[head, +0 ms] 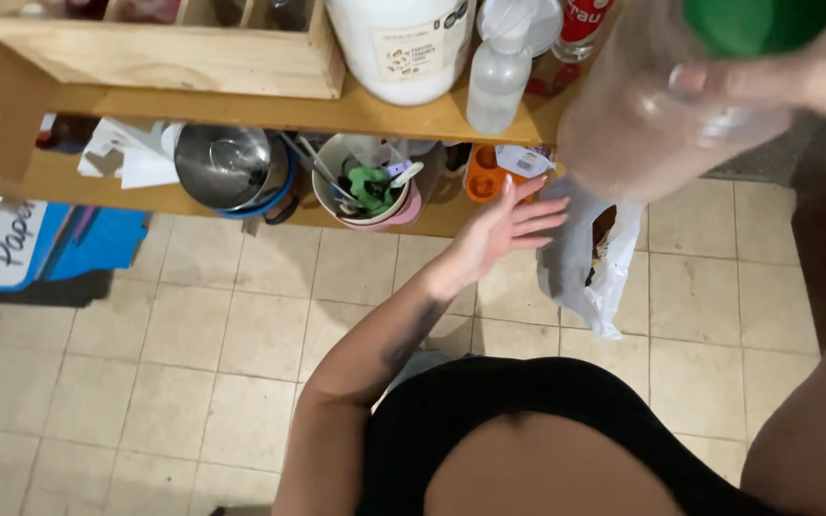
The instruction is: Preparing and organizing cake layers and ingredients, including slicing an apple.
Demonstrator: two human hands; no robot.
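Clear plastic bottle (657,115) with a green cap (757,21) sits in the right hand (815,81) at top right, very close to the camera and blurred — fingers (719,81) wrap around it just below the cap, so the grip is closed on the bottle. It is tilted, cap toward the upper right, body slanting down toward the shelf edge.

Left hand (499,229) is out in front, fingers spread flat and holding nothing, reaching toward the lower wooden shelf (78,182). Its fingertips are just beside a white plastic bag (585,268) that hangs down from the shelf end over the tiled floor (193,334), and near an orange container (483,174) on that shelf — cannot tell if it touches either.

Left of the orange container stands a pale bowl (365,186) full of utensils and something green, set in a pink one. Further left a steel pot (227,164) lies on its side, then some white paper (126,158).

Upper shelf (317,113) carries a wooden crate (164,53) at left, a big white jug (403,48) in the middle, a small clear spray bottle (499,72) beside it, and a red-labelled bottle (580,24) behind.

Blue and white box (40,248) lies on the floor at far left. Person's black top fills the bottom of the view.
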